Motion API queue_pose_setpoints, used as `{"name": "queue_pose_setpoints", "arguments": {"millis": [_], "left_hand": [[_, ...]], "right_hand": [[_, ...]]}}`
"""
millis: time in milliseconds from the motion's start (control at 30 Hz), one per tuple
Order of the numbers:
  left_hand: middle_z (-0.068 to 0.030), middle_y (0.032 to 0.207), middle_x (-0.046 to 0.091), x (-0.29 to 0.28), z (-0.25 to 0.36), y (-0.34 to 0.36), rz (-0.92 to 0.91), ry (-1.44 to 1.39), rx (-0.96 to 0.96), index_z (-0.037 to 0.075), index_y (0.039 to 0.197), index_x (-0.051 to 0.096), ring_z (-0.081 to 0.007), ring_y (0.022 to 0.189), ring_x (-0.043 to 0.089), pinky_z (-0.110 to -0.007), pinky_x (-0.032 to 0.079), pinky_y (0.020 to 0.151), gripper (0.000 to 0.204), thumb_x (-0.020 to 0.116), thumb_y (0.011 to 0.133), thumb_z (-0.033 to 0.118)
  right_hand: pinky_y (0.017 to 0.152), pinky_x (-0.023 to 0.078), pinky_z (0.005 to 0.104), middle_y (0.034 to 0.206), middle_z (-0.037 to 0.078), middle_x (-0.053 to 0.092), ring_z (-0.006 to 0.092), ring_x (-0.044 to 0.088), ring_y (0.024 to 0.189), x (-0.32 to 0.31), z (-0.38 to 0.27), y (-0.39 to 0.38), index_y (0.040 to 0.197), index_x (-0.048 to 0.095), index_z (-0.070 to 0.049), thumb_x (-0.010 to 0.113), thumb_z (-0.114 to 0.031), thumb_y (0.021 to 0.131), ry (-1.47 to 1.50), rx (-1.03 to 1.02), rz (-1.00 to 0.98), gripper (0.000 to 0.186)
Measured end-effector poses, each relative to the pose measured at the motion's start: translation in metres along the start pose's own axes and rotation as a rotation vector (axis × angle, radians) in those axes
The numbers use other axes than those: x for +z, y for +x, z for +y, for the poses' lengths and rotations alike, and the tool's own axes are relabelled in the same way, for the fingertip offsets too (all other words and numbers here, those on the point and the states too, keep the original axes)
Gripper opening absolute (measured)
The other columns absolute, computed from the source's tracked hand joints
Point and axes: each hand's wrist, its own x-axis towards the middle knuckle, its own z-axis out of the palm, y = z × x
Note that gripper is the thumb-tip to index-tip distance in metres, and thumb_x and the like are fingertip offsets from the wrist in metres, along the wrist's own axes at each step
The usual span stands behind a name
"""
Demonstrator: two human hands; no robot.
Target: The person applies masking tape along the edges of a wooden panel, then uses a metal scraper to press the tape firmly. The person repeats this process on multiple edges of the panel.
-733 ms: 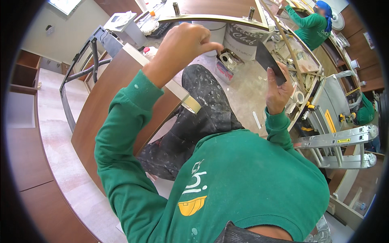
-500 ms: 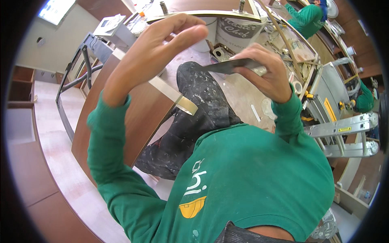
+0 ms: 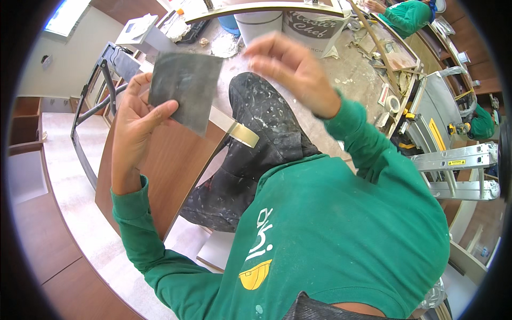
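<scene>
My left hand (image 3: 133, 114) grips a dark grey, squarish sheet of sandpaper (image 3: 184, 88) by its lower left side, thumb in front and fingers behind. The sheet stands almost upright, its face turned toward me. To its right, my right hand (image 3: 293, 72) is raised and slightly smeared by motion. Thumb and fingers there are apart, with nothing seen between them. Below the sheet, a brown wooden panel (image 3: 160, 176) leans beside my paint-spattered trousers. A roll of tan masking tape (image 3: 244, 135) sits at the end of the panel's pale edge.
White buckets (image 3: 258, 26) stand ahead beneath a board. An aluminium ladder (image 3: 453, 162) lies at the right, near a second tape roll (image 3: 392, 104) and a long wooden strip (image 3: 376, 48). A co-worker in green (image 3: 408, 18) is at the far right. Brown cabinets (image 3: 58, 229) line the left.
The sandpaper has passed from my right hand to my left and now faces me. My left hand has lowered and moved left; my right hand has moved left and upward.
</scene>
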Motion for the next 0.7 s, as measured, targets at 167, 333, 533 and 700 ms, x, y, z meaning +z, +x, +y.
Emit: {"name": "queue_pose_setpoints", "arguments": {"millis": [167,333,533,700], "left_hand": [[-0.0149,0.146,0.056,0.005,-0.029,-0.005,-0.144,0.020,-0.075,0.006,0.165,0.032,-0.0181,0.125,0.062,-0.028,0.059,0.090,0.091,0.079,0.087,-0.001],[-0.0139,0.150,0.055,0.006,-0.015,-0.005,-0.244,0.220,-0.194,0.012,0.166,0.035,-0.0261,0.135,0.055,-0.040,0.040,0.117,0.091,0.075,0.084,0.005],[-0.0229,0.141,0.061,0.021,-0.034,0.000,-0.035,0.887,0.188,0.009,0.160,0.042,-0.0350,0.131,0.059,-0.042,0.043,0.113,0.080,0.067,0.085,0.014],[-0.0272,0.133,0.065,0.049,-0.027,0.005,0.101,0.822,0.114,0.003,0.145,0.053,-0.0398,0.125,0.063,-0.046,0.046,0.107,0.073,0.078,0.087,0.038]], "right_hand": [[0.094,0.051,0.0298,0.121,0.007,0.066,0.0141,0.062,0.109,0.039,0.061,-0.060,0.130,0.065,-0.002,0.077,-0.034,0.099,0.152,0.306,-0.161,0.046],[0.087,0.052,0.0301,0.116,0.007,0.061,0.0129,0.059,0.100,0.046,0.051,-0.066,0.126,0.066,-0.004,0.081,-0.032,0.094,0.044,0.451,-0.197,0.045],[0.075,0.053,0.0254,0.110,0.003,0.059,0.0084,0.060,0.092,0.038,0.044,-0.056,0.111,0.068,-0.004,0.081,-0.022,0.094,-0.091,0.498,-0.245,0.028],[0.078,0.051,0.0264,0.096,0.004,0.063,0.0089,0.061,0.086,0.038,0.048,-0.054,0.098,0.072,0.000,0.077,-0.020,0.096,0.216,0.631,-0.201,0.020]]}}
